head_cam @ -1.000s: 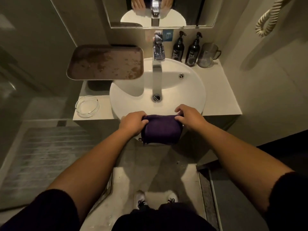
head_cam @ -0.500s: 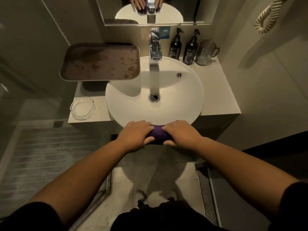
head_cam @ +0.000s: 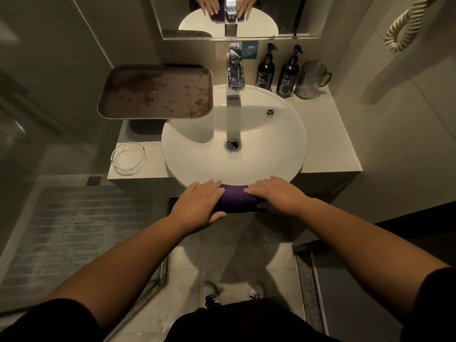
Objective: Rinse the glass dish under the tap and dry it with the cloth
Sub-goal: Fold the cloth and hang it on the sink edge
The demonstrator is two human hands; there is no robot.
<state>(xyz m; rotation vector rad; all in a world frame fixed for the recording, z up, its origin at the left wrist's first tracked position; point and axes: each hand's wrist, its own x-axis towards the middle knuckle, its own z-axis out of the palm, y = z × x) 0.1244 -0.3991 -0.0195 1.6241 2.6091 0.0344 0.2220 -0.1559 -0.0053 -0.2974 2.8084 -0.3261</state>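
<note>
Here, pressing both palms down on the purple cloth [head_cam: 234,197], folded into a small roll at the near rim of the white basin [head_cam: 197,169], in the middle of the frame. Laying the left hand [head_cam: 198,206] flat over the left end of the cloth, fingers stretched out and thumb tucked under its lower edge. Resting the right hand [head_cam: 275,195] flat over the right end in the same way, fingers open, not clenching.

Leaving the glass dish [head_cam: 128,157] on the counter [head_cam: 328,134] at the left of the basin, well apart from both hands and empty. Standing behind the basin, in the upper middle of the frame, the tap [head_cam: 234,77]; whether water is running, cannot tell. Sitting at the upper left, partly over the basin rim, a wet brown tray [head_cam: 155,92]. Keeping at the upper right two dark pump bottles [head_cam: 265,72] and a clear jug [head_cam: 311,80].
</note>
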